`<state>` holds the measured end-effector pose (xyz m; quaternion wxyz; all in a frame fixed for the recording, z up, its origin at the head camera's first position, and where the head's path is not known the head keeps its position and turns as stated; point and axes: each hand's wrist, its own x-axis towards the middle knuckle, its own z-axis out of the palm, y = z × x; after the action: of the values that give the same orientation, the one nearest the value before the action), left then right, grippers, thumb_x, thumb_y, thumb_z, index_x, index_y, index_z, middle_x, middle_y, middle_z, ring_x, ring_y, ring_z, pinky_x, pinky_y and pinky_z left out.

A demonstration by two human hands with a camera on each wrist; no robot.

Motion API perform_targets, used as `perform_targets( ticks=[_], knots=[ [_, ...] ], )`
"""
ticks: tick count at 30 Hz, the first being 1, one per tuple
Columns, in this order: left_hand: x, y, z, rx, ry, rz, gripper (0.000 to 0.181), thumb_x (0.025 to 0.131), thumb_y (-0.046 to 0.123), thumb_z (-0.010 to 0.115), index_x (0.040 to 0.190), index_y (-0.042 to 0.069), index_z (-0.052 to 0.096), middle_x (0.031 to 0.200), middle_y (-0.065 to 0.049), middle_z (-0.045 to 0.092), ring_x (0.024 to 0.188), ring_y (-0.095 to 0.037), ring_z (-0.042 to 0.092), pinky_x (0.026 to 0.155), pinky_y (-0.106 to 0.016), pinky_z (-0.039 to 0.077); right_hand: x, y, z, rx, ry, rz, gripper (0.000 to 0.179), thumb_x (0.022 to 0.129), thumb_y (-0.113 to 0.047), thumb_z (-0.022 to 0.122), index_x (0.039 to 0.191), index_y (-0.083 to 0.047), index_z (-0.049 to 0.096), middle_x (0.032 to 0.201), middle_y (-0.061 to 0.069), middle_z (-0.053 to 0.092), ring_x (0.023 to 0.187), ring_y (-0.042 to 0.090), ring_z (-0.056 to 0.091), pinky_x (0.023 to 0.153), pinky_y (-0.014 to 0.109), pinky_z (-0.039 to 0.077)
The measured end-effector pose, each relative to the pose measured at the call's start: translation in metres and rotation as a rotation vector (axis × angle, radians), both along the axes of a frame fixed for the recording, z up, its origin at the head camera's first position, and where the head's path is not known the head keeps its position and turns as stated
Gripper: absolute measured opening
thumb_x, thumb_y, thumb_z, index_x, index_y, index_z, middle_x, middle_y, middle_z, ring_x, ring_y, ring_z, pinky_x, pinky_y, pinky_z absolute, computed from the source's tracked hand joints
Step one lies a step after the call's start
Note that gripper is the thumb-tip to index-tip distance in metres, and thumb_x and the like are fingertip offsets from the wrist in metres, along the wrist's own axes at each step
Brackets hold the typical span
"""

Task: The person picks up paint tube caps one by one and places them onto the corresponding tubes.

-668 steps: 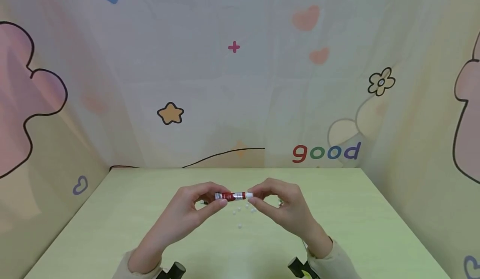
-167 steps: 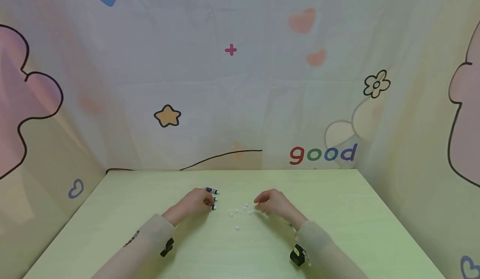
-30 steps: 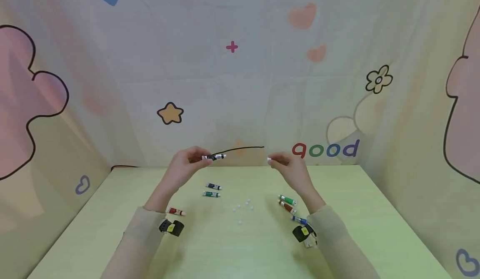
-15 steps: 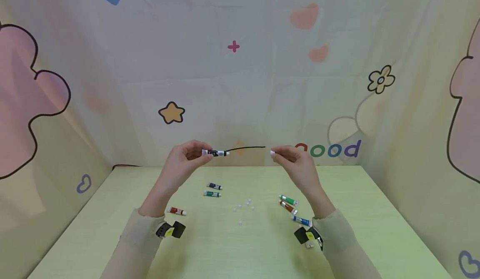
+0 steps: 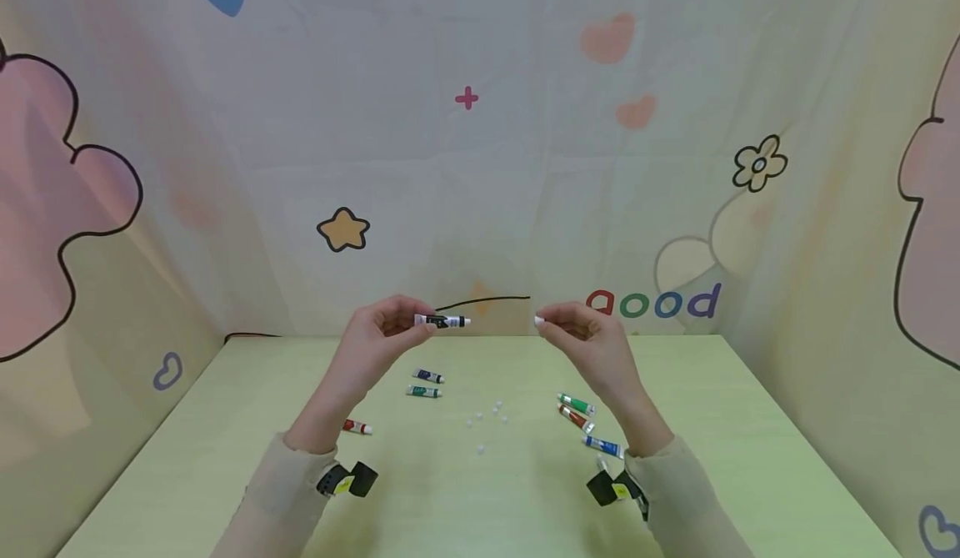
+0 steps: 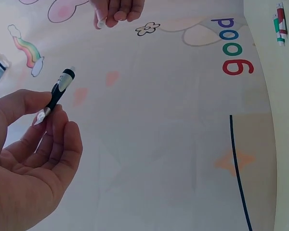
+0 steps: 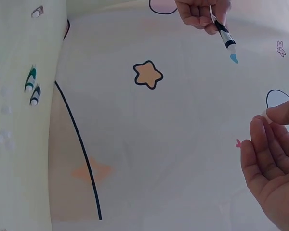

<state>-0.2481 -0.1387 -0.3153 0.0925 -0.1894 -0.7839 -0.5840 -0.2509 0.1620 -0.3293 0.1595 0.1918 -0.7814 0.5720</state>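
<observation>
My left hand pinches a paint tube with a black-and-white label between thumb and fingers. The tube is raised in front of the back wall, its narrow end pointing right. Across a gap, my right hand pinches a small white cap between thumb and fingertip, mostly covered by them. The left wrist view shows the tube tilted, with its flat end by the fingers. In the right wrist view the cap just peeks out at the thumb tip.
Several small white pieces lie mid-table. On the left are a dark blue tube, a green tube and a red tube partly behind my forearm. On the right lie green, red-brown and blue tubes.
Earliest, both hands held a red tube together; later they were down at the table. Now they are raised with the black-labelled tube and cap. Over the last half second both dipped slightly in view.
</observation>
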Motion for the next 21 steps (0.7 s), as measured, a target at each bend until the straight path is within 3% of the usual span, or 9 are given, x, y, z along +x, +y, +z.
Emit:
perform_targets(
  ticks=[9,15,21],
  knots=[
    [0.012,0.013,-0.002,0.028,-0.007,-0.031,0.019,0.093,0.013,0.073,0.111,0.007,0.072,0.098,-0.010,0.068,0.087,-0.025,0.065,0.082,-0.034,0.055,0.011,-0.010,-0.001,-0.010,0.043,0.039,0.018,0.095,-0.015,0.073,0.109,-0.004,0.073,0.103,0.009,0.072,0.092,0.018,0.068,0.084,0.024,0.054],
    [0.015,0.019,-0.006,0.025,-0.002,-0.049,0.019,0.093,0.014,0.073,0.111,0.008,0.072,0.097,-0.009,0.068,0.086,-0.025,0.064,0.078,-0.029,0.053,0.015,-0.017,-0.004,-0.029,0.058,0.066,0.015,0.094,-0.013,0.073,0.106,-0.004,0.074,0.101,0.009,0.072,0.091,0.017,0.068,0.083,0.026,0.055],
    [0.019,0.023,-0.011,0.013,-0.001,-0.074,0.020,0.093,0.017,0.074,0.110,0.008,0.072,0.098,-0.009,0.069,0.086,-0.024,0.065,0.079,-0.032,0.054,0.018,-0.021,-0.010,-0.024,0.056,0.079,0.015,0.094,-0.012,0.074,0.106,-0.004,0.074,0.100,0.008,0.072,0.090,0.018,0.069,0.083,0.027,0.055]
  ],
)
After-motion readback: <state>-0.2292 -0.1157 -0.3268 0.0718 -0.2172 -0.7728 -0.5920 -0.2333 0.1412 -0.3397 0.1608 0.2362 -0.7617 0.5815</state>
